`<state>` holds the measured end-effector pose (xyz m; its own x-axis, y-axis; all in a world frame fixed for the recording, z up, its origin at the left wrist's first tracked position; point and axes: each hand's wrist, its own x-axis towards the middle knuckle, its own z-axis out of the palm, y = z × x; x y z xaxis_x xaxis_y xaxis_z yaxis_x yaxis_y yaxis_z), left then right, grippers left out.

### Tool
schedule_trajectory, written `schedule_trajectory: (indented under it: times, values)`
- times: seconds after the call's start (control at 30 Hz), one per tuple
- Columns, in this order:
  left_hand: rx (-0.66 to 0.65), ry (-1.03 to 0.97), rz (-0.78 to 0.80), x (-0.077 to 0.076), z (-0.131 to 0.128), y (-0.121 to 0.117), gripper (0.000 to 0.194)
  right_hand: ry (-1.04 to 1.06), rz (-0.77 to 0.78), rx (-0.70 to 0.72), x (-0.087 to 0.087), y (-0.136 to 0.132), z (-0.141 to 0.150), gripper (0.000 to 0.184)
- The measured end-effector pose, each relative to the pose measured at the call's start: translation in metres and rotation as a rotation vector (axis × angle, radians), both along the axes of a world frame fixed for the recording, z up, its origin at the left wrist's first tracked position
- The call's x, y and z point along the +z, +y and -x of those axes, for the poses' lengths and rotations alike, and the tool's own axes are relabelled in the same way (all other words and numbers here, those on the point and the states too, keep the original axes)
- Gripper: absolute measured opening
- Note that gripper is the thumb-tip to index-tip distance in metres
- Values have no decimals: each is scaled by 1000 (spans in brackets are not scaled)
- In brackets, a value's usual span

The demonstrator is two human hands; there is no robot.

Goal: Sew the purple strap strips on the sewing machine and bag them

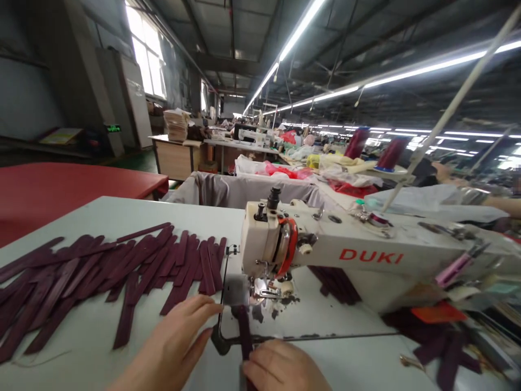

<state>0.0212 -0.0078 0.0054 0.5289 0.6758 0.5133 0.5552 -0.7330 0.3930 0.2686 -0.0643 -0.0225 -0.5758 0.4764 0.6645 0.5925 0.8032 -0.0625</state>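
Observation:
A dark maroon fabric strip point(244, 331) runs from beneath the needle area of the white sewing machine point(321, 250) toward me. My right hand point(287, 366) is on the strip's near end, fingers bent and pressed on it. To the left, my left hand point(175, 342) has its thumb and fingers apart, fingertips by the left edge of the metal needle plate point(235, 293); nothing shows in it. Left of the machine lies a loose pile of similar maroon strips point(138, 255). More strips point(334, 282) rest behind the machine's arm.
Further maroon strips point(445, 347) lie at the right, near pink-handled thread snips point(456, 269) on the machine. A red-topped table point(73, 190) stands at left. Behind the machine is a grey cloth-lined bin point(228, 190). Thread cones point(393, 155) and another person's arm point(496, 202) are at right.

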Motion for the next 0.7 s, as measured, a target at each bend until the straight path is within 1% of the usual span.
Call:
schedule_trajectory:
  times: [0.03, 0.1, 0.17, 0.23, 0.33, 0.47, 0.57, 0.7]
  values:
    - [-43, 27, -31, -1, -7, -2, 39, -15, -28, -34, 0, 4, 1, 47]
    - [-125, 42, -131, -6, -20, -4, 50, -32, -66, -100, 3, 9, 3, 53]
    - [-184, 31, -264, -15, -30, -2, 56, -18, -73, -135, 7, 13, 3, 53]
    - [-212, 58, -352, -26, -37, 3, 59, -14, -56, -147, 9, 17, 2, 50]
    - [-218, 140, -335, -38, -44, 9, 62, -32, -6, -167, 9, 22, -1, 44]
    - [-189, 130, -326, -50, -49, 14, 62, -53, 36, -194, 8, 28, -2, 43]
    - [-170, 147, -330, -54, -50, 16, 62, -52, 3, -216, 5, 30, 0, 46]
    - [-192, 74, -352, -55, -55, 17, 54, -28, -31, -247, -4, 32, 1, 47]
